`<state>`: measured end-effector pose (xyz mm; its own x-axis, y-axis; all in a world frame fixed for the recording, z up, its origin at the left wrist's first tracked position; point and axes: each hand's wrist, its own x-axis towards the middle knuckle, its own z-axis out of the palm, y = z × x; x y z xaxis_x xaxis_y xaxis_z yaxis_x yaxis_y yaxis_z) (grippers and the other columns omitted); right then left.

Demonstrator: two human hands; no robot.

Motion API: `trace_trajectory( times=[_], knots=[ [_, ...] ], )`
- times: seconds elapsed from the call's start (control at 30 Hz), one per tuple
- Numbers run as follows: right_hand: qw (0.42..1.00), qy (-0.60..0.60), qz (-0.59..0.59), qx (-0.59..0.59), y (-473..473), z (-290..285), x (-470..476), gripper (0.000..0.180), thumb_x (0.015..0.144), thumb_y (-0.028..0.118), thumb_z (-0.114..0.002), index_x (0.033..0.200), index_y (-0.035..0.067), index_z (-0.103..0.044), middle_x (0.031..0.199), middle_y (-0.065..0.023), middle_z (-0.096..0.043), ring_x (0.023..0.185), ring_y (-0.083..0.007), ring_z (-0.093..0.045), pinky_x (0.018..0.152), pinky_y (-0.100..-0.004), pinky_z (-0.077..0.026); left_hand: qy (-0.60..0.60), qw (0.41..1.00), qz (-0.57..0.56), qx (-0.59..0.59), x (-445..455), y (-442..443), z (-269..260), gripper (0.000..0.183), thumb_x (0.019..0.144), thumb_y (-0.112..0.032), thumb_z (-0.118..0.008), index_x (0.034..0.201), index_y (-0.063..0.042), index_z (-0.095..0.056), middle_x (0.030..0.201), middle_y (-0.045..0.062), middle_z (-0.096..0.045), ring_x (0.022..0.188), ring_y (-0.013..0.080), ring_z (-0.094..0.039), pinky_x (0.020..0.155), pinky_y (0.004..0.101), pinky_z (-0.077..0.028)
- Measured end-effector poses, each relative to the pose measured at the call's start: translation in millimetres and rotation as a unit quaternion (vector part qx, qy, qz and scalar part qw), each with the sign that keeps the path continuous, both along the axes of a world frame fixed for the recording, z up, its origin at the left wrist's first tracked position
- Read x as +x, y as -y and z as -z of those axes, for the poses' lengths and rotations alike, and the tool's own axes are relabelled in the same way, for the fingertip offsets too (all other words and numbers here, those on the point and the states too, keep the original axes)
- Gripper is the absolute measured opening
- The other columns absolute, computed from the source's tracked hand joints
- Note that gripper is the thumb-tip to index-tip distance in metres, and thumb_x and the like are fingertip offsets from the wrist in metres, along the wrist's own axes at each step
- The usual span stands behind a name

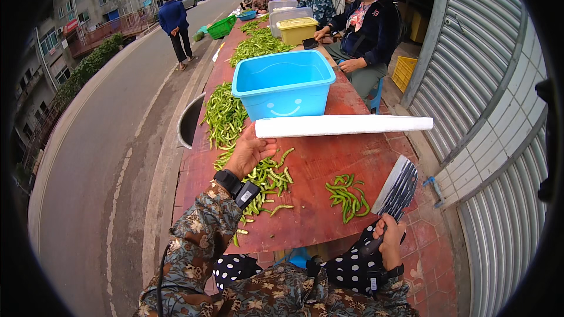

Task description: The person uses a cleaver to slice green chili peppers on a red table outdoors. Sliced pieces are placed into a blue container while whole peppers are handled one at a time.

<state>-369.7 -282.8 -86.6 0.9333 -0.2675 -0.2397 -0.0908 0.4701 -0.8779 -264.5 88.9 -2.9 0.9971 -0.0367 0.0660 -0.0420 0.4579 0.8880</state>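
My left hand (252,153) grips the left end of a long white board (343,126), apparently foam, which lies crosswise in front of a blue plastic bin (286,101). The board's right end reaches past the table's edge. In my right hand (390,237) is a cleaver (398,189), its broad blade pointing up at the table's right edge and wet or marked with dark streaks. Left of the blade lies a small pile of whole green chili peppers (348,198). Cut green peppers (271,180) are spread below and beside my left hand.
A larger heap of cut peppers (224,114) runs along the red table's (308,229) left side. Farther along stand a yellow lidded box (297,31) and a green basket (221,27). A seated person (370,31) works at the right; another person (174,22) stands by the road.
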Motion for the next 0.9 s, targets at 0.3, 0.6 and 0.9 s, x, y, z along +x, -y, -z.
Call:
trace_trajectory(
  times=[0.3, 0.6, 0.9],
  knots=[
    [0.998, 0.02, -0.054, -0.006, -12, -10, 65, 0.02, 0.077, 0.008, -0.054, 0.059, 0.002, -0.046, 0.051, -0.0048, -0.045, 0.035, -0.0116, -0.041, 0.031, -0.026, -0.031, 0.174, 0.683, -0.252, 0.663, 20, -6, 26, 0.064, 0.073, -0.017, -0.069, 0.125, -0.002, -0.035, 0.099, 0.01, -0.054, 0.084, 0.0174, -0.053, 0.074, 0.0297, -0.046],
    [0.995, 0.045, -0.062, -0.067, -9, -21, 54, 0.027, 0.079, 0.008, -0.053, 0.054, 0.002, -0.045, 0.047, -0.004, -0.043, 0.034, -0.0118, -0.04, 0.031, -0.0259, -0.032, 0.133, 0.916, -0.252, 0.283, 71, -7, 0, 0.055, 0.072, -0.034, -0.068, 0.106, 0.004, -0.049, 0.094, 0.015, -0.058, 0.086, 0.0226, -0.057, 0.071, 0.0317, -0.047],
    [0.996, -0.006, -0.037, -0.084, -13, -2, 18, 0.021, 0.078, 0.007, -0.051, 0.058, 0.002, -0.044, 0.048, -0.0041, -0.043, 0.034, -0.012, -0.039, 0.03, -0.0262, -0.031, 0.007, 0.847, -0.389, 0.362, 165, -52, -11, 0.069, 0.072, -0.04, -0.064, 0.117, 0.008, -0.043, 0.112, 0.026, -0.05, 0.103, 0.0338, -0.051, 0.087, 0.039, -0.04]
  ],
)
